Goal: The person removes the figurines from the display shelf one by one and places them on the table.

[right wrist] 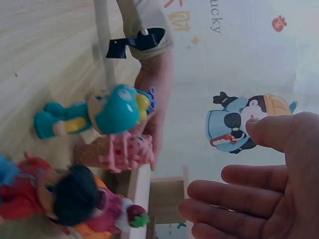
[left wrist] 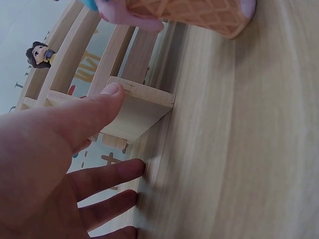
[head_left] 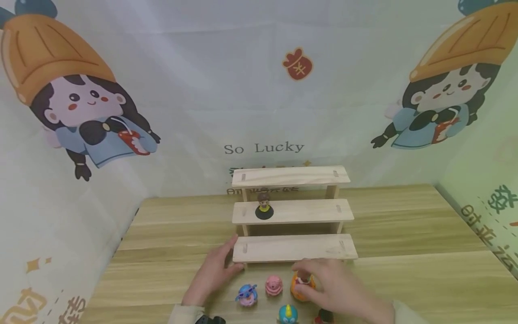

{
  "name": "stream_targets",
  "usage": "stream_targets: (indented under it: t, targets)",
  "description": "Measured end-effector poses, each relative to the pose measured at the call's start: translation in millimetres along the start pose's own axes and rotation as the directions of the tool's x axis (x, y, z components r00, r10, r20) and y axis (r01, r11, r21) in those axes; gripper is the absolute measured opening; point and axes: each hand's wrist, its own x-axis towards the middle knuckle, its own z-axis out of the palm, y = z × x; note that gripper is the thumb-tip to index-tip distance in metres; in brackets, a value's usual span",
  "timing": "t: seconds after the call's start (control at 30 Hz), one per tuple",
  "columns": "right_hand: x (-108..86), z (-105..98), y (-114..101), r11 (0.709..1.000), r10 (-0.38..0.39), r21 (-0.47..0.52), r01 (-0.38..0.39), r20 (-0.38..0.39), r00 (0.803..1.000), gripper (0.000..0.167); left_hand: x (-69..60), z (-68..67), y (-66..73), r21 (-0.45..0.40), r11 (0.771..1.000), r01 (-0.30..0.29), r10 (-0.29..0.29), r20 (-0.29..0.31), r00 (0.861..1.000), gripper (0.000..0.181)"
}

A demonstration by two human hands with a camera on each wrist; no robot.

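A three-tier wooden shelf (head_left: 295, 248) stands in front of me. My left hand (head_left: 214, 272) is at the left end of its lowest board; in the left wrist view the thumb lies against the board's corner and the other fingers spread loosely. My right hand (head_left: 341, 288) hovers by an orange figurine (head_left: 300, 293), fingers apart, and the right wrist view shows nothing gripped. Near the hands stand a pink figurine (head_left: 274, 285) on a waffle cone (left wrist: 199, 12), a blue figurine (head_left: 247, 295) with glasses, a teal figurine (right wrist: 117, 107) and a dark-haired red figurine (right wrist: 75, 194).
A small dark-haired figurine (head_left: 264, 208) on a black base stands left on the middle board. Wood-grain table surface (head_left: 174, 234) lies on both sides of the shelf. A printed cloth backdrop (head_left: 226, 90) encloses the back and sides.
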Motion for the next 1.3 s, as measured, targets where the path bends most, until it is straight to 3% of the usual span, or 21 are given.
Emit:
stream_targets:
  t: [0.2,0.3,0.67,1.3]
  targets:
    - [13.8,-14.2,6.0,0.994,-0.089,-0.07,0.083,-0.083,0.993,0.025,1.0,0.1,1.0,0.009,1.0,-0.004,0.004,0.003,1.0,0.078]
    - [19.2,-18.6,8.0,0.993,-0.095,-0.072,0.088,-0.104,0.99,0.024,1.4,0.2,1.5,0.012,1.0,0.0,0.0,0.005,1.0,0.078]
    - [36.2,-24.6,19.4,0.996,0.083,-0.024,-0.084,-0.044,0.996,0.025,1.6,-1.2,1.9,-0.002,1.0,-0.002,0.002,0.001,1.0,0.078]
    - [72.8,-19.1,42.4,0.979,0.194,0.079,-0.186,-0.115,0.974,0.034,-2.6,-4.3,4.8,-0.01,1.0,-0.004,0.004,-0.005,1.0,0.079]
